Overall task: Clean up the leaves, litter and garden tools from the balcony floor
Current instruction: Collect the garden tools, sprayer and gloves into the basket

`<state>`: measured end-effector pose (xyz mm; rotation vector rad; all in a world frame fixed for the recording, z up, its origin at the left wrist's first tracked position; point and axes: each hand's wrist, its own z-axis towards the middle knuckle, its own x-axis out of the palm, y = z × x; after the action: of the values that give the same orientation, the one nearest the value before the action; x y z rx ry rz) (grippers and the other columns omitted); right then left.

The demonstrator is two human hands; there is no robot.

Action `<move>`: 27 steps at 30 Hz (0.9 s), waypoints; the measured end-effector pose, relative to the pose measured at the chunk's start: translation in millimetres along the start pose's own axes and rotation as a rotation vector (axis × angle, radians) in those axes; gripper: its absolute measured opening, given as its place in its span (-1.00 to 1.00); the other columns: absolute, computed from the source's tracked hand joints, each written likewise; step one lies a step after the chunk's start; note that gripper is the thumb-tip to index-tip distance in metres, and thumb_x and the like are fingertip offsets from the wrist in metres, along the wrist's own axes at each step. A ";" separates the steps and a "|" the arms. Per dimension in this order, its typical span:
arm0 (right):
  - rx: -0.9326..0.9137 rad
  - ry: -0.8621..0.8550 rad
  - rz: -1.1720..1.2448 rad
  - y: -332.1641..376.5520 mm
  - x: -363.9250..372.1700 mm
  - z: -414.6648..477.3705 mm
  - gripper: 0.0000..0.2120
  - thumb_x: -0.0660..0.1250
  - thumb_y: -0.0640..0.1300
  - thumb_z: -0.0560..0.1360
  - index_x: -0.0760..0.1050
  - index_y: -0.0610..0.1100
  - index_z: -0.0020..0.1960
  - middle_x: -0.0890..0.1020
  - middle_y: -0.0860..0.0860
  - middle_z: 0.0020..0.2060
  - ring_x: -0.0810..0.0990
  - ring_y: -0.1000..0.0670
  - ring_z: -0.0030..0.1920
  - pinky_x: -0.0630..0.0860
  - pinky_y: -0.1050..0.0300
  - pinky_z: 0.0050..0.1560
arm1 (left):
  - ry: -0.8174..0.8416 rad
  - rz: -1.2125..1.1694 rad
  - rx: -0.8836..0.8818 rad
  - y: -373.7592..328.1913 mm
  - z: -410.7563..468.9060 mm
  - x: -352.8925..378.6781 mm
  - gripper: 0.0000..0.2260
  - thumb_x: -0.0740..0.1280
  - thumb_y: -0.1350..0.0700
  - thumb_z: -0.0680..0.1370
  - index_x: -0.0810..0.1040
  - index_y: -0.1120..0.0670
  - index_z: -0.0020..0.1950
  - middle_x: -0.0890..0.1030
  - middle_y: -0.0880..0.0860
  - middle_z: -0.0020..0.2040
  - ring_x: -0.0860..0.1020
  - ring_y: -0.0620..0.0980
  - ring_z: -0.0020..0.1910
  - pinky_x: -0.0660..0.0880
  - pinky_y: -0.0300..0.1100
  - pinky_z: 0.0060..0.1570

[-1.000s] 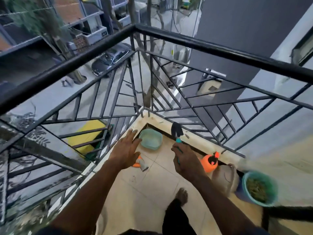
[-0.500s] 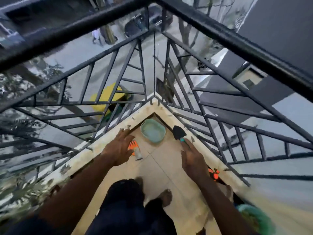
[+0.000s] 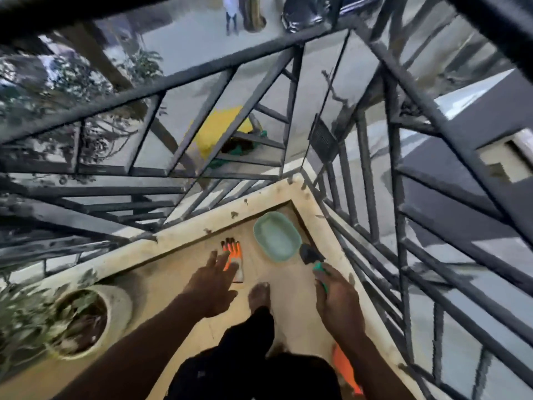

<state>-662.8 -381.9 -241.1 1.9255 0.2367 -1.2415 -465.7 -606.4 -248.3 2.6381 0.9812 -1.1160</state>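
Right hand (image 3: 337,298): grasping trowel (image 3: 313,256) beside green basin (image 3: 277,241). Left hand (image 3: 212,287): fingers spread, released, over orange glove (image 3: 233,255).

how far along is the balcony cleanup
Nothing looks put away yet. The right hand grips the trowel; the left hand hovers open over the gloves. Gloves and green basin lie on the floor, to be cleared.

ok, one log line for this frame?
phase: gathering tools | left hand: open, at orange glove | right hand: grips trowel | green basin: on floor in corner
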 end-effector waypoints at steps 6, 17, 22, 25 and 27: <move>0.020 0.130 0.118 -56.6 86.2 72.4 -0.67 0.19 -0.09 0.56 0.70 -0.17 0.07 0.68 -0.12 0.18 0.65 -0.11 0.20 0.41 0.18 0.26 | 0.034 -0.250 -0.076 -14.2 94.7 50.7 -0.25 0.06 -0.32 0.54 0.27 0.08 0.62 0.22 0.19 0.64 0.17 0.22 0.63 0.29 0.14 0.53; -0.176 0.522 -0.223 -182.7 290.0 220.4 -0.72 0.29 -0.28 0.54 0.63 -0.14 0.21 0.48 -0.08 0.35 0.60 -0.17 0.21 0.52 -0.01 0.16 | 0.013 -0.781 -0.541 -34.6 327.2 174.3 -0.35 0.42 -0.08 0.60 0.29 0.14 0.59 0.34 0.21 0.58 0.34 0.18 0.55 0.22 -0.02 0.51; -0.188 0.459 -0.169 -209.4 339.3 257.6 -0.65 0.30 -0.24 0.61 0.52 -0.13 0.39 0.34 -0.03 0.50 0.46 -0.12 0.41 0.48 -0.06 0.38 | -0.025 -1.005 -0.745 -38.5 413.8 215.1 -0.32 0.39 -0.10 0.61 0.20 0.16 0.59 0.48 0.24 0.44 0.54 0.30 0.33 0.50 -0.02 0.18; -0.205 0.436 -0.184 -225.5 356.4 264.0 -0.64 0.33 -0.21 0.63 0.49 -0.13 0.42 0.32 -0.07 0.51 0.44 -0.12 0.42 0.52 -0.06 0.36 | -0.062 -1.135 -0.775 -35.5 441.9 234.8 -0.47 0.39 0.00 0.54 0.27 0.02 0.45 0.64 0.19 0.12 0.70 0.27 -0.08 0.69 0.18 -0.12; -0.218 0.437 -0.205 -235.0 364.8 262.7 -0.61 0.33 -0.20 0.63 0.46 -0.14 0.45 0.30 -0.10 0.53 0.40 -0.12 0.47 0.53 -0.06 0.37 | -0.112 -1.146 -0.765 -36.6 450.4 237.1 -0.42 0.40 0.09 0.45 0.31 -0.04 0.43 0.69 0.12 -0.05 0.72 0.22 -0.17 0.70 0.19 -0.15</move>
<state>-786.6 -510.4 -715.9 1.9934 0.7794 -0.8616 -636.4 -606.0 -729.2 1.3058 2.3706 -0.6938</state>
